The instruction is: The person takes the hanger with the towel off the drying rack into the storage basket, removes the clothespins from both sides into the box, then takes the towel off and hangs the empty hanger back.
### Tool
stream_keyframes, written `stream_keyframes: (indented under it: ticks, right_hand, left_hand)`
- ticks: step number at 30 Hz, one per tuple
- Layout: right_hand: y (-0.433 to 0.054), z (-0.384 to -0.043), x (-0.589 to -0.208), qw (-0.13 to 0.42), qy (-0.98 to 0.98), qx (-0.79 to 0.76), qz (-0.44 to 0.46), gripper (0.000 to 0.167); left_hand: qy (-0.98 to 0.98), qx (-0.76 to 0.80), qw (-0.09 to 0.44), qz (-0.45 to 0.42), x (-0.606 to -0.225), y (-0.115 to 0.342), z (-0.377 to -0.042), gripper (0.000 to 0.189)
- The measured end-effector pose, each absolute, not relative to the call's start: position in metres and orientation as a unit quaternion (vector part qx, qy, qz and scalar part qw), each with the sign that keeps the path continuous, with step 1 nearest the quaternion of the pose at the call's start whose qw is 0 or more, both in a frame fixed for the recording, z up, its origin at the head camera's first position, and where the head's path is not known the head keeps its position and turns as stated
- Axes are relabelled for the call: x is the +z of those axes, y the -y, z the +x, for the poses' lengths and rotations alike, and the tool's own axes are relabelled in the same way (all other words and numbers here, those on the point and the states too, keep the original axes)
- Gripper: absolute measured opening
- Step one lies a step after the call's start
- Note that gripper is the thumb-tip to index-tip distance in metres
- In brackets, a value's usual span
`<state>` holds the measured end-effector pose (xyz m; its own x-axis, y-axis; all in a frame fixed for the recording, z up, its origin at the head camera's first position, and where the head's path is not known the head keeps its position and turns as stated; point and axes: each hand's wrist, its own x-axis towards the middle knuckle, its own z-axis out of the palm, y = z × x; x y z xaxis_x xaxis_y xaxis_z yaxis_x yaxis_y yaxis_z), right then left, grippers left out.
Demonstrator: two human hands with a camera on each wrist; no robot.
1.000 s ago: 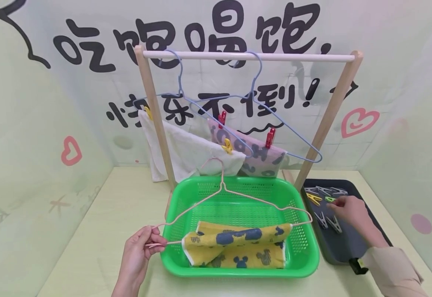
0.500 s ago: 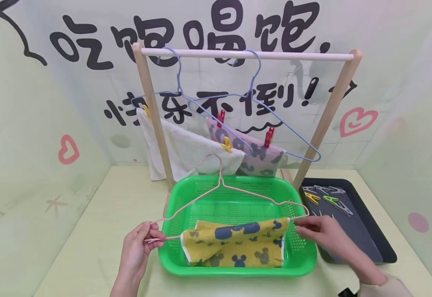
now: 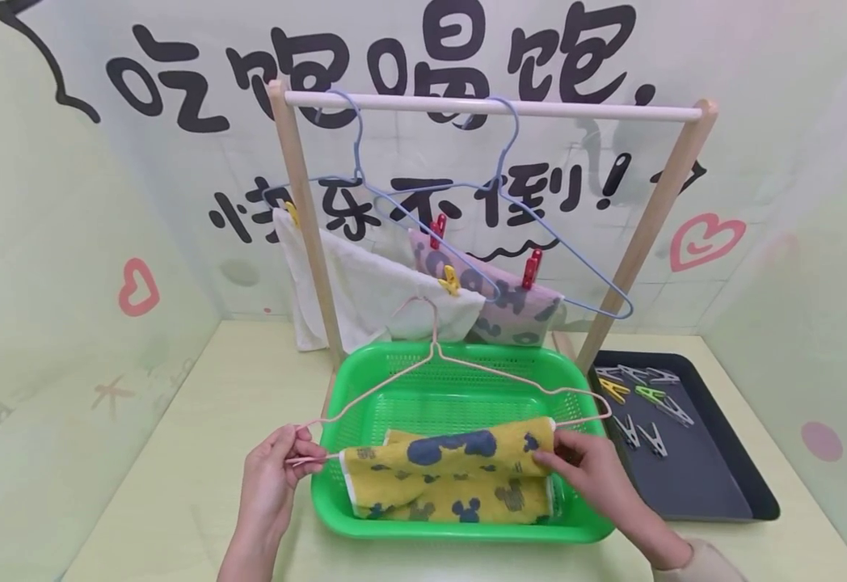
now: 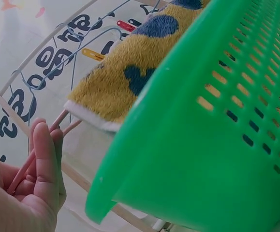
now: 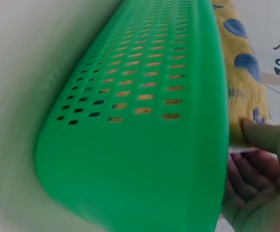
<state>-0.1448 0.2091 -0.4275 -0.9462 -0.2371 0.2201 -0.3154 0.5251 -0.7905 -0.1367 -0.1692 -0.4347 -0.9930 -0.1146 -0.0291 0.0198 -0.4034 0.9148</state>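
Observation:
My left hand (image 3: 272,477) grips the left end of a pink wire hanger (image 3: 435,351), held over a green perforated basket (image 3: 460,530). Over the hanger's lower bar hangs a yellow towel (image 3: 445,449) with dark blue mouse-head prints; its lower part is down in the basket. My right hand (image 3: 592,473) pinches the towel's right edge, the thumb in front and the other fingers behind it. In the left wrist view the pink wire (image 4: 22,171) runs through my curled fingers. The right wrist view shows my thumb (image 5: 265,135) against the towel's corner.
Behind the basket stands a wooden rack with a white rail (image 3: 423,103). Two blue hangers (image 3: 356,153) on it carry a white towel (image 3: 365,283) and a pink patterned towel (image 3: 514,311), clipped with yellow and red clothespins. At right, a dark tray (image 3: 700,477) holds several clothespins (image 3: 655,440).
My right hand has come left from above the clothespin tray to the towel's right edge. The towel has shifted slightly left along the hanger bar. My left hand keeps its grip on the hanger.

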Motion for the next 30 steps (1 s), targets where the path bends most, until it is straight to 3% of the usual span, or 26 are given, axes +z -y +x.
stream_keyframes:
  ticks: [7, 12, 17, 22, 27, 30]
  right_hand:
    - [-0.214, -0.145, -0.435, 0.023, 0.864, 0.413, 0.286, 0.031]
    - [-0.22, -0.145, -0.437, -0.037, 0.862, 0.398, 0.312, 0.033]
    - [-0.223, -0.148, -0.44, -0.058, 0.858, 0.393, 0.324, 0.032]
    - [-0.223, -0.152, -0.437, -0.065, 0.873, 0.422, 0.236, 0.015]
    - [-0.215, -0.157, -0.425, -0.072, 0.833, 0.54, 0.097, 0.03]
    - [-0.21, -0.16, -0.419, -0.089, 0.794, 0.601, 0.034, 0.031]
  left_hand:
    - [0.521, -0.849, 0.074, 0.052, -0.428, 0.17, -0.143, 0.034]
    - [0.508, -0.856, 0.084, 0.056, -0.424, 0.174, -0.144, 0.034]
    - [0.502, -0.859, 0.087, 0.05, -0.422, 0.18, -0.144, 0.033]
    - [0.51, -0.855, 0.077, 0.05, -0.421, 0.183, -0.143, 0.034]
    - [0.516, -0.852, 0.072, 0.045, -0.422, 0.183, -0.142, 0.034]
    - [0.519, -0.851, 0.073, 0.041, -0.422, 0.182, -0.142, 0.034]
